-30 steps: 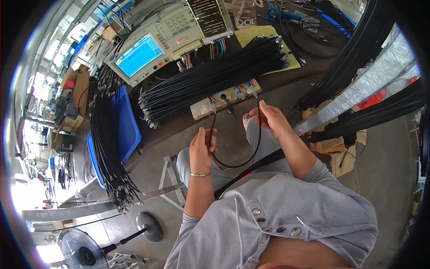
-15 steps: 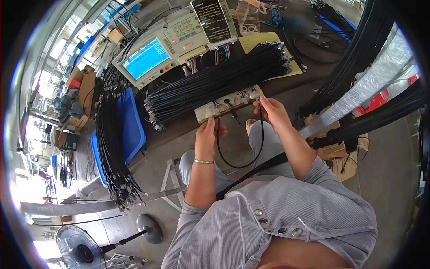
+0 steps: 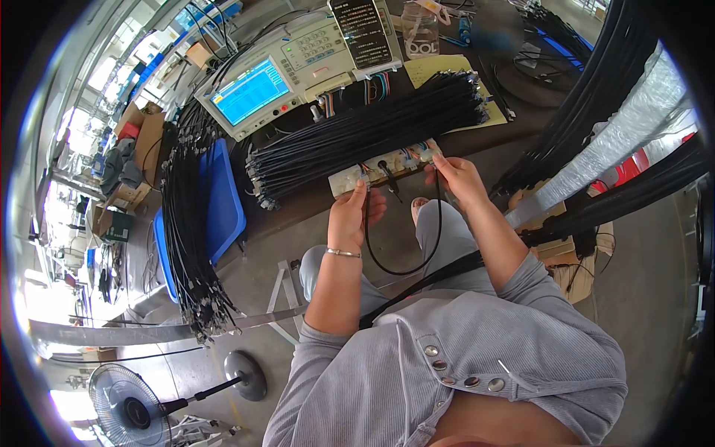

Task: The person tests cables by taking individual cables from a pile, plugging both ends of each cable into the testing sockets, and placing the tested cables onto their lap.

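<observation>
A black cable (image 3: 403,273) hangs in a U-shaped loop below a pale connector strip (image 3: 345,182) at the table's front edge. At the left end of the loop, my left hand (image 3: 355,216) has its thumb raised against the strip and its fingers curled beside the cable. My right hand (image 3: 459,181) pinches the other cable end at the strip's right end. Both plugs are mostly hidden by my fingers. Coloured wires and a short black lead (image 3: 390,179) sit on the strip between my hands. Just behind lies a thick bundle of black cables (image 3: 365,134).
A tester with a lit blue screen (image 3: 252,91) stands behind the bundle, with a phone (image 3: 360,33) propped on it. More cables (image 3: 186,231) drape over a blue tray (image 3: 225,212) at left. A wrapped post (image 3: 596,149) rises at right. A fan (image 3: 132,408) stands lower left.
My left thumb has moved up onto the strip and the left fingers have spread a little. My right hand stays at its cable end. The tester's screen pattern has changed, and the view has shifted slightly.
</observation>
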A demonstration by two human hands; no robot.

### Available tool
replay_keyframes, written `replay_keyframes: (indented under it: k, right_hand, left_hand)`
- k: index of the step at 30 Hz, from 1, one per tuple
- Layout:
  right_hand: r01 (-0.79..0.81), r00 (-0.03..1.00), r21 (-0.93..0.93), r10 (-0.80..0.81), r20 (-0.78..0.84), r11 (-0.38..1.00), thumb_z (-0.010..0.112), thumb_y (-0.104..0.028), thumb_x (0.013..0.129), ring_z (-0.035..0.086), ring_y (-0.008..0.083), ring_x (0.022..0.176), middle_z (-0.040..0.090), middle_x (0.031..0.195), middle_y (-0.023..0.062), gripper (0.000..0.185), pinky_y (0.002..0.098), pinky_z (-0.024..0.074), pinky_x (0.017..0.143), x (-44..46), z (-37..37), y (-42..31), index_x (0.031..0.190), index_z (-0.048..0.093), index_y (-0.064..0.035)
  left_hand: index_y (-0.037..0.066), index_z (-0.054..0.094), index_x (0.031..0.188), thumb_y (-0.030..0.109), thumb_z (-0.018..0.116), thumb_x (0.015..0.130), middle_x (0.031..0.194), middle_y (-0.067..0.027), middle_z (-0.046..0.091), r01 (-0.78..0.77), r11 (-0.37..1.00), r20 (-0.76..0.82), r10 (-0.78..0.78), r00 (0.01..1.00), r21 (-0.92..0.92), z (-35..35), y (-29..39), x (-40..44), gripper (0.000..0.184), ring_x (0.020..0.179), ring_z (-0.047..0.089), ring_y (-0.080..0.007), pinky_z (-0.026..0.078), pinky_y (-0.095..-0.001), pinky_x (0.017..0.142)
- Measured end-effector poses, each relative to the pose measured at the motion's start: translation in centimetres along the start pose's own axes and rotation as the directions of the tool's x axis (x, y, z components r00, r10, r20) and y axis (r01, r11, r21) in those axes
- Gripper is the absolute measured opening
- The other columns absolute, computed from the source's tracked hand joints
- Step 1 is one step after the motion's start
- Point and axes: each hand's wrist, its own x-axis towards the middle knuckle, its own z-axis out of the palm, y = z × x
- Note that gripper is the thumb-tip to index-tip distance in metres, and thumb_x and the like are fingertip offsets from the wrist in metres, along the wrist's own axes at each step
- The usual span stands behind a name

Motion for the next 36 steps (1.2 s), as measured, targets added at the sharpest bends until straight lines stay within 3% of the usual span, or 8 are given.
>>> replay_keyframes:
  k: [11,17,25,29,30,33,34,36]
  right_hand:
    - [-0.215,0.974,0.015,0.213,0.081,0.977,0.059,-0.034,0.086,0.039,0.0058,0.041,0.056,0.056,0.0019,0.033,0.0193,0.0253,0.039,-3.7,0.1,0.5,0.079,0.065,-0.0021]
    - [0.317,0.873,-0.163,-0.354,-0.335,0.934,0.06,-0.035,0.085,0.042,0.0041,0.044,0.056,0.058,0.0019,0.033,0.0187,0.026,0.04,0.8,-5.9,-7.4,0.073,0.063,-0.0039]
    - [0.037,0.8,-0.704,-0.443,-0.405,0.71,0.06,-0.037,0.086,0.047,0.0087,0.047,0.052,0.051,0.0002,0.041,0.0234,0.0358,0.048,9.7,-7.0,-11.9,0.063,0.059,-0.0024]
    - [0.399,0.573,-0.551,-0.669,-0.474,0.733,0.055,-0.045,0.087,0.046,0.0083,0.047,0.051,0.052,0.0007,0.049,0.0229,0.0348,0.049,5.3,-7.1,-9.4,0.061,0.058,-0.0032]
    - [0.421,0.678,-0.414,-0.583,-0.447,0.807,0.055,-0.043,0.088,0.045,0.0076,0.046,0.052,0.052,0.0006,0.047,0.0223,0.0335,0.047,2.6,-6.5,-8.4,0.062,0.058,-0.004]
    - [0.245,0.946,-0.11,-0.263,-0.192,0.963,0.057,-0.03,0.089,0.046,0.0059,0.048,0.056,0.058,0.0008,0.029,0.0209,0.0354,0.045,-2.7,-5.2,-0.6,0.075,0.06,-0.0049]
    - [0.053,0.988,-0.366,-0.103,-0.119,0.929,0.059,-0.027,0.087,0.053,0.0071,0.056,0.06,0.065,0.0012,0.023,0.0218,0.0429,0.052,-5.2,-3.3,0.6,0.082,0.062,-0.0045]
    - [0.375,0.895,-0.499,-0.165,0.415,0.781,0.062,-0.024,0.083,0.06,0.0214,0.069,0.063,0.076,0.0075,0.02,0.0306,0.0477,0.066,-6.6,-2.6,8.1,0.088,0.064,-0.0038]
  left_hand:
    - [0.002,0.06,0.083,0.028,0.057,0.09,0.064,-0.0062,0.059,-0.056,0.997,-0.078,0.06,0.995,0.051,1.1,-1.3,-5.6,0.027,0.053,0.055,-0.0139,0.044,-0.025,0.05]
    - [0.002,0.056,0.088,0.023,0.053,0.092,0.071,-0.0087,0.062,-0.639,0.767,-0.363,0.582,0.728,-0.052,-9.2,9.0,-5.2,0.021,0.063,0.057,-0.0097,0.042,-0.0195,0.054]
    - [-0.005,0.062,0.101,0.034,0.068,0.077,0.081,-0.013,0.064,-0.162,0.442,-0.303,0.796,0.524,0.882,-16.4,12.6,6.1,0.046,0.074,0.06,-0.0261,0.046,-0.0382,0.072]
    - [0.0,0.06,0.102,0.019,0.071,0.076,0.092,-0.0148,0.058,-0.243,0.245,-0.262,0.964,-0.037,0.938,-12.0,9.7,-0.6,0.034,0.076,0.054,-0.0245,0.044,-0.0377,0.074]
    - [0.0,0.061,0.091,0.009,0.069,0.075,0.081,-0.012,0.057,-0.426,0.261,-0.287,0.958,0.005,0.866,-9.7,7.8,-3.0,0.02,0.07,0.051,-0.024,0.043,-0.0367,0.069]
    - [0.006,0.064,0.084,0.011,0.061,0.078,0.082,-0.0127,0.064,-0.359,0.374,0.142,0.497,0.856,0.855,-8.1,-2.7,-7.5,0.009,0.079,0.061,-0.0294,0.047,-0.0385,0.07]
    - [0.008,0.065,0.087,0.017,0.057,0.081,0.088,-0.0145,0.064,-0.37,0.31,0.304,0.24,0.922,0.876,-8.5,-7.9,-8.1,0.014,0.083,0.061,-0.0319,0.047,-0.0407,0.073]
    - [0.009,0.066,0.085,0.023,0.057,0.08,0.084,-0.016,0.064,-0.309,0.359,0.349,-0.05,0.936,0.881,-7.8,-12.7,-9.8,0.017,0.079,0.061,-0.0342,0.047,-0.0423,0.07]
